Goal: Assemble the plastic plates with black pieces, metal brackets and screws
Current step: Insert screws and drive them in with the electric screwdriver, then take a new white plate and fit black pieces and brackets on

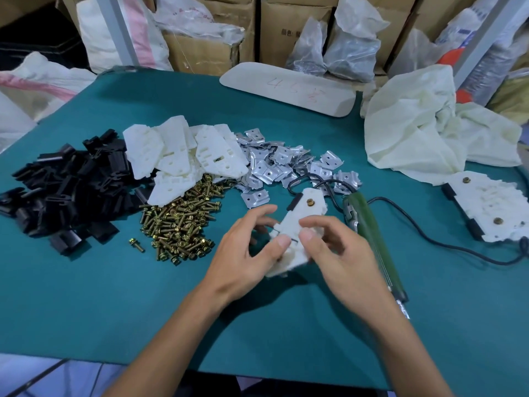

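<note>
Left hand [243, 253] + right hand [343, 259]: both pinching one white plate [290, 222], held just above counter [114, 296], front centre | plate's far end: brass screw [309, 202], black piece [294, 202] | behind-left piles: black pieces [65, 184], plates [183, 156], brackets [286, 164], screws [180, 224] | green driver [363, 213] beside right hand

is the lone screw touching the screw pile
Apart: the head view shows green table between the lone screw and the screw pile.
</note>
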